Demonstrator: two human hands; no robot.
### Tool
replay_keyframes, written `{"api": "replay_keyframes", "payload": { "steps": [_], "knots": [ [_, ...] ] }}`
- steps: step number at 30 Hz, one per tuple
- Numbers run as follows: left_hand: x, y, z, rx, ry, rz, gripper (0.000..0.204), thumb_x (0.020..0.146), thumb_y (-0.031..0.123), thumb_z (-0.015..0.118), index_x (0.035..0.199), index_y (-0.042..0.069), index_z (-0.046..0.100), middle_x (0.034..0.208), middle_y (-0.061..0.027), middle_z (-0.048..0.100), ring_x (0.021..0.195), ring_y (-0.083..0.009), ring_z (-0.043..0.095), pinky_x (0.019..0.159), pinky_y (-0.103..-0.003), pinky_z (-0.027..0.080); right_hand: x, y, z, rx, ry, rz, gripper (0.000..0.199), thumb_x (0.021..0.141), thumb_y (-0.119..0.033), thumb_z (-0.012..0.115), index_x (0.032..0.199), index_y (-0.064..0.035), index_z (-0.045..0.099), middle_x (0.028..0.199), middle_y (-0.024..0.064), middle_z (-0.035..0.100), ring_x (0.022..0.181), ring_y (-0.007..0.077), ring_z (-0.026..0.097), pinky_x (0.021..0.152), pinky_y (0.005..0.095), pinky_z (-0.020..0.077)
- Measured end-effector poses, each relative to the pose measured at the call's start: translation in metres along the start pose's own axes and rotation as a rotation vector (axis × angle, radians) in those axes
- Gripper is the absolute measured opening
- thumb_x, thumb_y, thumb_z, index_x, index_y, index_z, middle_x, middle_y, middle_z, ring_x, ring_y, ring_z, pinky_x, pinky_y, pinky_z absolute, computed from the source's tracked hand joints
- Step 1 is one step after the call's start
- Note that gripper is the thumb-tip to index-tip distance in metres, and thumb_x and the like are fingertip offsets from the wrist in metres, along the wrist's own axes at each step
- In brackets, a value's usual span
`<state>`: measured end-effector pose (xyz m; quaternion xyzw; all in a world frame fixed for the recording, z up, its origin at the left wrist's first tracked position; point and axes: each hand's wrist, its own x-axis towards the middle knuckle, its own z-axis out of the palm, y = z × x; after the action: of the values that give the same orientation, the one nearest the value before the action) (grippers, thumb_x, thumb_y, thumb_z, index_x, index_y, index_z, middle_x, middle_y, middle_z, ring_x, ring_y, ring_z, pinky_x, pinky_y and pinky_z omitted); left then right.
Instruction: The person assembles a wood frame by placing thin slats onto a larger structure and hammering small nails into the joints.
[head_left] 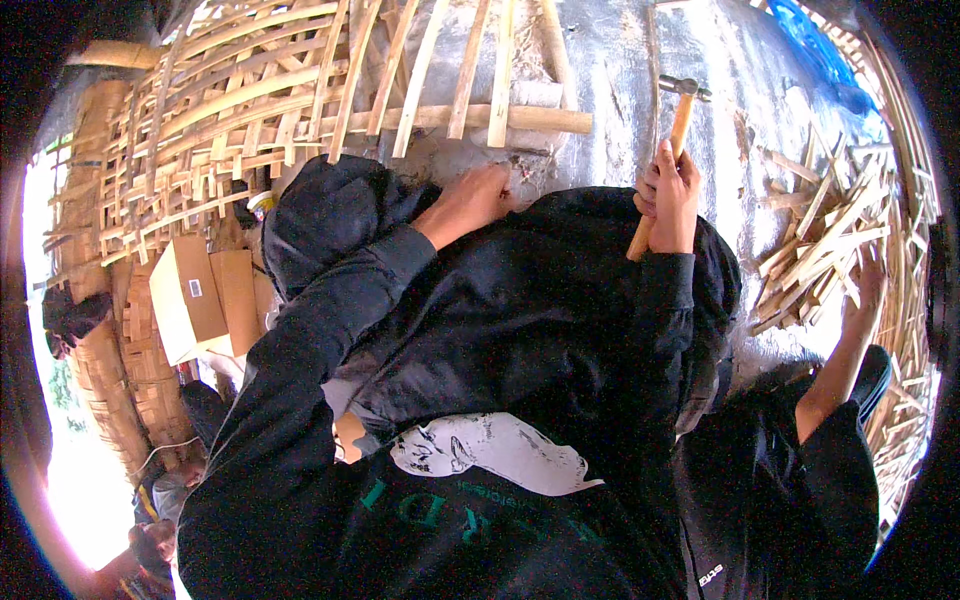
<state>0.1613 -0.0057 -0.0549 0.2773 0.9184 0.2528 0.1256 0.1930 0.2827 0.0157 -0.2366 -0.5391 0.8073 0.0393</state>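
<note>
My right hand (672,198) is wrapped round the wooden handle of a hammer (682,122), held upright with its dark metal head at the top. My left hand (474,204) is closed, its fingers curled just below a round bamboo pole (540,119); what they hold, if anything, is hidden. Split bamboo strips (421,80) lie across that pole, their ends sticking out toward me. Further left, strips cross one another in a woven bamboo lattice (225,110). My legs, in black cloth, are bent under my arms.
A heap of loose bamboo slats (825,235) lies at right, with another person's hand (868,285) on it. An opened cardboard box (188,300) stands at left. Blue plastic sheeting (815,45) is at the far right. Another person (152,540) shows at lower left.
</note>
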Motion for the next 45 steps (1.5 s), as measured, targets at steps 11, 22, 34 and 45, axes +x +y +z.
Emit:
{"api": "replay_keyframes", "payload": {
  "steps": [11, 22, 34, 45],
  "knots": [
    [-0.019, 0.01, -0.053, -0.265, 0.086, -0.099, 0.016, 0.079, 0.004, 0.076, 0.087, -0.002, 0.063, 0.075, -0.0103, 0.068, 0.071, -0.0177, 0.067, 0.068, -0.034, 0.053, -0.004, 0.001, 0.004, -0.032, -0.031, 0.01, 0.024, 0.103, -0.031, 0.061, 0.092, -0.0138, 0.049, 0.061, -0.0085, 0.034, 0.044, 0.0021, 0.03, 0.036, 0.0209, 0.0237],
    [-0.021, 0.01, -0.092, -0.54, 0.262, -0.164, 0.009, 0.087, 0.003, 0.074, 0.093, 0.001, 0.067, 0.082, -0.0041, 0.069, 0.079, -0.0099, 0.066, 0.072, -0.026, 0.052, -0.006, -0.001, 0.009, -0.084, -0.059, 0.032, 0.024, 0.1, -0.032, 0.065, 0.092, -0.0143, 0.05, 0.064, -0.0082, 0.036, 0.047, 0.0011, 0.031, 0.039, 0.0185, 0.022],
    [0.011, 0.003, -0.085, -0.464, 0.509, -0.03, 0.009, 0.089, 0.005, 0.071, 0.099, 0.005, 0.072, 0.09, -0.007, 0.072, 0.08, -0.0152, 0.069, 0.072, -0.029, 0.054, 0.004, 0.017, 0.006, -0.076, -0.057, -0.05, 0.023, 0.1, -0.028, 0.066, 0.094, -0.0122, 0.051, 0.062, -0.0068, 0.04, 0.045, 0.0026, 0.038, 0.037, 0.0204, 0.0267],
    [0.08, -0.022, -0.068, -0.082, 0.598, 0.12, 0.011, 0.098, 0.012, 0.057, 0.106, 0.004, 0.058, 0.112, -0.017, 0.06, 0.098, -0.0441, 0.062, 0.08, -0.051, 0.052, 0.084, 0.052, 0.002, -1.325, 0.123, -0.441, 0.022, 0.086, -0.015, 0.065, 0.102, 0.0, 0.063, 0.088, 0.027, 0.07, 0.085, 0.0452, 0.069, 0.073, 0.0537, 0.055]
  ]
}}
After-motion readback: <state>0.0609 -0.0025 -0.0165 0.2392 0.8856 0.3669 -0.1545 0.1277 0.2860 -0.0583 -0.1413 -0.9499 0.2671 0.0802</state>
